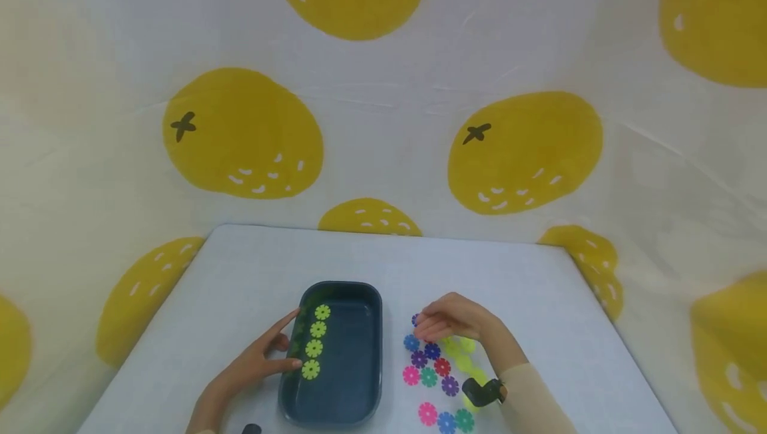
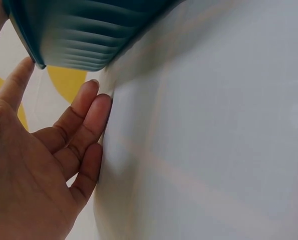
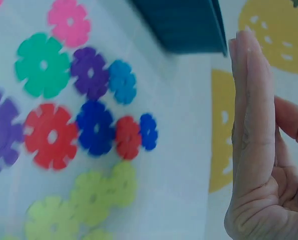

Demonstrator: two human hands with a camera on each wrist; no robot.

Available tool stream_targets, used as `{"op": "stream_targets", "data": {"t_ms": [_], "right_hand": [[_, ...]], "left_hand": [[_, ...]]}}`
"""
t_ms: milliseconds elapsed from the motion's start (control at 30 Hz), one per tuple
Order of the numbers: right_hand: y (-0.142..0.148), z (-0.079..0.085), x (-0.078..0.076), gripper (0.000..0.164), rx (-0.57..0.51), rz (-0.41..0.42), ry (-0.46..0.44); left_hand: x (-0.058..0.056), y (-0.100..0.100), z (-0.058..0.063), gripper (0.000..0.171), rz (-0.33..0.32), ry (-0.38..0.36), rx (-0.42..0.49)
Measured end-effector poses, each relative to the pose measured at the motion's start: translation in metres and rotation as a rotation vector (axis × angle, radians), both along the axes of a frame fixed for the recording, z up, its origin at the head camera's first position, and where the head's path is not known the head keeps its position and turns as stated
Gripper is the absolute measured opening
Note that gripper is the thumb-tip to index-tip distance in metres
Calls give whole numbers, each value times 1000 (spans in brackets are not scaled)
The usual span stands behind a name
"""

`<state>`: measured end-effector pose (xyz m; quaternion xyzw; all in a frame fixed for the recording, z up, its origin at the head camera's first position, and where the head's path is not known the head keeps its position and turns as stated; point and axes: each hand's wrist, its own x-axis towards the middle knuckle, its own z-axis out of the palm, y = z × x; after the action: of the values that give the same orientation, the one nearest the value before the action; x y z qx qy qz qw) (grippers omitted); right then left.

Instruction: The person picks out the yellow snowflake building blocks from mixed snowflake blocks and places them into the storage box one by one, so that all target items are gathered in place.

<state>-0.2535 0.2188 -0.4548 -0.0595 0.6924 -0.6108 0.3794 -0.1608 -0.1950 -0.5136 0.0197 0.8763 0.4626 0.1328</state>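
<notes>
A dark teal tray [image 1: 349, 415] stands on the table with a column of several yellow-green snowflake discs [image 1: 314, 348] along its left side. My left hand [image 1: 254, 358] is at the tray's left rim, index finger and thumb spread apart on it. In the left wrist view its other fingers [image 2: 83, 120] are loosely bent below the rim and hold nothing. To the right of the tray, my right hand [image 1: 454, 317] hovers over the far end of a spread of coloured discs. Its fingers [image 3: 254, 115] run straight in the right wrist view, with no disc showing in them.
Loose snowflake discs lie right of the tray: pink [image 1: 411, 375], green [image 1: 428, 377], red [image 1: 441, 367], purple [image 1: 450, 386] and blue [image 1: 446, 423]. Yellow-green ones [image 1: 463, 361] lie partly under the right forearm. A fruit-patterned cloth [image 1: 383, 128] hangs behind the white table [image 1: 263, 261].
</notes>
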Motion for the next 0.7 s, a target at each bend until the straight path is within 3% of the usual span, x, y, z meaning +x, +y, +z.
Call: {"op": "stream_targets", "data": {"t_ms": [433,700], "right_hand": [[65,-27,13,40,-39,-81,-2],[97,-41,17,46,-39,-99,16]], "left_hand": [[-1,-1,-3,93,-18,21,26],[-2,-1,-1,93,-22,21,13]]}}
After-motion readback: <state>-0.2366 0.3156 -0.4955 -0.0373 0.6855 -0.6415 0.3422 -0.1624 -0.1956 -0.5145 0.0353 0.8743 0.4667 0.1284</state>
